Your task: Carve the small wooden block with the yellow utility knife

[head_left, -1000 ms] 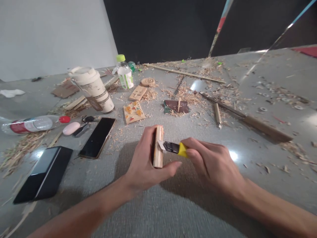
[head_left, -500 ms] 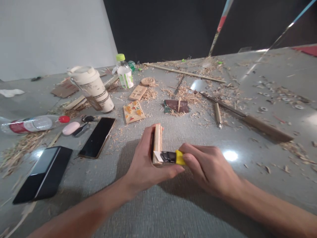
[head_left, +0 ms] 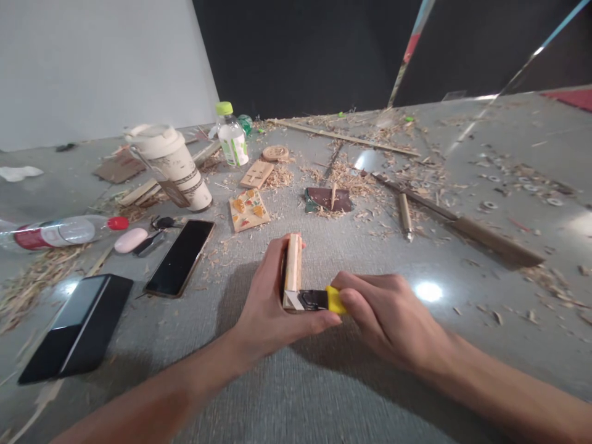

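Observation:
My left hand (head_left: 271, 305) grips a small pale wooden block (head_left: 293, 270), held on edge on the grey table (head_left: 324, 394), thumb below and fingers behind it. My right hand (head_left: 393, 317) is closed round a yellow and black utility knife (head_left: 321, 300). Its blade tip rests at the near lower corner of the block. Both hands sit close together at the table's middle front.
Left of the hands lie a black phone (head_left: 180, 258) and a black case (head_left: 76, 333). Further back stand a cream cup (head_left: 173, 163), a small green-capped bottle (head_left: 231, 137), carved wooden tiles (head_left: 250, 208), a lying bottle (head_left: 60, 231), wood shavings and long tools (head_left: 462, 228).
The knife blade has slid down along the block's edge toward me, from its middle to its near corner. My left hand keeps the block in place.

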A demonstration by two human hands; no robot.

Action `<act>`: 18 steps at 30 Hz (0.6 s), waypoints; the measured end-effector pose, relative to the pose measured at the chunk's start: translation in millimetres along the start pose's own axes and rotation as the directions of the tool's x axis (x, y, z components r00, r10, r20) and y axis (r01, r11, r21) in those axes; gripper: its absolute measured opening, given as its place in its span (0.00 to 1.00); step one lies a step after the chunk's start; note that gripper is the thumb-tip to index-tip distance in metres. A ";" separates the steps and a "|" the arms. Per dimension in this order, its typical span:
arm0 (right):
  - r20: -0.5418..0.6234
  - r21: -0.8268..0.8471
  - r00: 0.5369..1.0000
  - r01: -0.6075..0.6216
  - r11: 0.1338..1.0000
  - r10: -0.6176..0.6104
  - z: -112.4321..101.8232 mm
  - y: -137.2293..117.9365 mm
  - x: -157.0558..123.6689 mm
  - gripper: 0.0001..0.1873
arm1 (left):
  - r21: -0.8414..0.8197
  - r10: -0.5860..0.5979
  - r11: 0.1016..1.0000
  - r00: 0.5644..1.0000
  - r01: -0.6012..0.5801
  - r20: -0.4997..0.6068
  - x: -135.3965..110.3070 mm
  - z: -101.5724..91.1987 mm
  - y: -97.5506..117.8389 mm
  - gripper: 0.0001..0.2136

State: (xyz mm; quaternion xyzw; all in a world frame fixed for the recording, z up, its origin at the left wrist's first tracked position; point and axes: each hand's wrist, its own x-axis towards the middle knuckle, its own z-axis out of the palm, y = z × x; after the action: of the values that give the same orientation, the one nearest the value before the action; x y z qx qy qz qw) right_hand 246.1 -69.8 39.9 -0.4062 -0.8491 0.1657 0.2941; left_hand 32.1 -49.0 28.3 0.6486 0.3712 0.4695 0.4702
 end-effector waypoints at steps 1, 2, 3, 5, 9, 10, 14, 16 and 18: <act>-0.007 -0.001 1.000 0.000 1.000 0.000 0.2 -0.2 0.4 0.23 | 0.003 -0.001 1.000 1.000 0.001 0.002 0.3 0.4 0.7 0.33; -0.016 -0.004 1.000 -0.001 1.000 0.001 0.4 -0.6 0.7 0.24 | 0.009 0.001 1.000 1.000 -0.001 0.003 0.5 0.8 1.4 0.33; -0.024 -0.009 1.000 0.000 1.000 -0.001 0.5 -1.2 0.8 0.24 | 0.021 0.005 1.000 1.000 -0.005 0.004 0.5 1.2 2.1 0.32; -0.041 -0.033 0.999 0.004 0.999 -0.006 0.3 -2.9 0.5 0.24 | 0.051 0.016 0.999 1.000 -0.016 0.000 -0.5 2.3 2.9 0.31; -0.081 -0.124 0.997 -0.009 0.992 -0.002 -0.4 -6.4 -0.1 0.24 | 0.112 -0.010 0.994 1.000 0.012 -0.017 -4.9 5.8 2.6 0.29; -0.094 -0.146 0.995 -0.032 0.989 0.019 -0.4 -6.7 0.1 0.24 | 0.132 -0.020 0.991 0.999 0.023 -0.025 -5.9 6.8 2.3 0.26; -0.126 -0.159 0.987 -0.119 0.980 0.099 -0.1 -4.8 1.3 0.23 | 0.186 -0.034 0.982 0.998 0.043 -0.056 -6.8 8.9 2.3 0.20; -0.089 -0.109 0.994 -0.077 0.991 0.068 -0.3 -3.0 1.5 0.23 | 0.150 -0.047 0.987 0.998 0.053 -0.040 -5.9 8.7 2.8 0.23; -0.034 -0.048 0.999 -0.020 0.999 0.019 -0.8 -1.3 1.3 0.23 | 0.082 -0.052 0.995 0.999 0.053 -0.016 -4.8 8.1 2.8 0.27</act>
State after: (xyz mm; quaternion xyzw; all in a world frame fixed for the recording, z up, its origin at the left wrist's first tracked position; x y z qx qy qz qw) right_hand 245.2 -69.5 41.7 -0.4242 -0.8438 0.1411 0.2970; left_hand 38.7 -56.4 28.8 0.6541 0.4105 0.4457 0.4528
